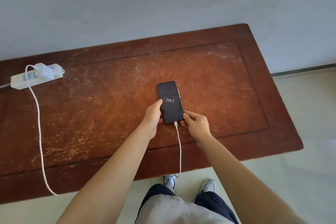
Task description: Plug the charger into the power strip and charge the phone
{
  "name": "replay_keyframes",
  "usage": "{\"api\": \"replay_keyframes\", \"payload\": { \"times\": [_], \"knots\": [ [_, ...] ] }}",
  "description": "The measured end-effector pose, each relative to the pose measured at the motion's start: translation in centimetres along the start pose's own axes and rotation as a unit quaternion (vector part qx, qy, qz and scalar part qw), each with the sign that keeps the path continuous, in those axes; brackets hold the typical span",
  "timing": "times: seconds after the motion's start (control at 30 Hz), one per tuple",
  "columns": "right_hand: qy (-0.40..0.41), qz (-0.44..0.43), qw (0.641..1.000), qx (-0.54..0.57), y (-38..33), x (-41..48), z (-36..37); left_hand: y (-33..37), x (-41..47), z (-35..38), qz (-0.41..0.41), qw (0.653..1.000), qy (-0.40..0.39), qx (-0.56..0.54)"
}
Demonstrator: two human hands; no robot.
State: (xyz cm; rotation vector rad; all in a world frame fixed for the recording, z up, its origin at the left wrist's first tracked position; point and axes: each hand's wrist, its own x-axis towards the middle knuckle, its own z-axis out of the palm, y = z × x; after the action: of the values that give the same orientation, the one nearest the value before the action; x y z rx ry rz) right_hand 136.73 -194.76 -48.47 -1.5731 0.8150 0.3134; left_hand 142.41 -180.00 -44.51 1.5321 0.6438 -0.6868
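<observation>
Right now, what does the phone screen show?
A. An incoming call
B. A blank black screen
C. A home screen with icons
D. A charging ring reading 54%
D: the phone, cable plugged into its near end, displays a ring with 54% on a dark screen.

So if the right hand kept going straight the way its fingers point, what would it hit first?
The phone. The right hand points up-left with its fingertips already at the phone's lower right corner, just beside the plugged-in cable, so it would probably push straight into the phone.
</observation>
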Motion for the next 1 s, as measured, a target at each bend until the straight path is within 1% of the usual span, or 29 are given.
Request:
{"api": "replay_keyframes", "payload": {
  "times": [0.13, 0.23, 0.37, 0.47, 0.53, 0.6, 0.63, 0.7, 0.77, 0.8, 0.87, 0.9, 0.97, 1.0],
  "knots": [
    [0.013, 0.012, 1.0, 0.013, 0.0, 0.8, 0.3, 0.3, 0.7, 0.1, -0.002, 1.0, -0.021, 0.011],
    [0.034, 0.004, 0.999, -0.024, 0.1, 1.2, 0.5, 0.1, 1.0, 0.0, 0.005, 1.0, -0.02, 0.005],
    [0.049, -0.011, 0.997, -0.054, 0.2, 1.6, 0.4, -1.0, 0.6, 0.0, 0.041, 0.999, -0.019, 0.019],
    [0.034, -0.006, 0.999, -0.041, 0.2, 1.8, -0.2, -1.0, -0.1, -0.3, 0.05, 0.997, -0.031, 0.054],
    [0.01, -0.005, 0.999, -0.045, 0.0, 2.0, -0.8, -0.9, -0.4, -0.5, 0.06, 0.995, -0.037, 0.071],
    [-0.022, -0.001, 0.998, -0.065, -0.2, 1.9, -1.4, -0.8, -1.0, -0.7, 0.078, 0.989, -0.045, 0.118],
    [-0.037, -0.003, 0.996, -0.086, -0.4, 1.8, -1.8, -0.9, -1.4, -0.8, 0.092, 0.983, -0.046, 0.151],
    [-0.049, -0.03, 0.985, -0.163, -0.8, 1.3, -2.8, -1.2, -2.4, -1.0, 0.132, 0.966, -0.047, 0.217],
    [-0.049, -0.079, 0.969, -0.231, -1.6, 0.5, -3.9, -1.9, -3.7, -1.3, 0.183, 0.934, -0.033, 0.305],
    [-0.047, -0.1, 0.964, -0.243, -2.3, 0.0, -4.5, -2.4, -4.2, -1.5, 0.2, 0.915, -0.019, 0.35],
    [-0.042, -0.135, 0.963, -0.229, -4.6, -1.6, -5.7, -3.6, -5.0, -1.9, 0.213, 0.871, 0.012, 0.443],
    [-0.044, -0.158, 0.963, -0.212, -6.3, -2.7, -6.2, -4.3, -5.2, -2.1, 0.205, 0.853, 0.027, 0.479],
    [-0.047, -0.216, 0.961, -0.167, -10.3, -5.5, -7.1, -5.3, -5.8, -2.2, 0.176, 0.835, 0.033, 0.52],
    [-0.049, -0.257, 0.956, -0.134, -12.5, -7.3, -7.6, -5.8, -6.2, -2.2, 0.159, 0.831, 0.026, 0.532]
  ]
}}
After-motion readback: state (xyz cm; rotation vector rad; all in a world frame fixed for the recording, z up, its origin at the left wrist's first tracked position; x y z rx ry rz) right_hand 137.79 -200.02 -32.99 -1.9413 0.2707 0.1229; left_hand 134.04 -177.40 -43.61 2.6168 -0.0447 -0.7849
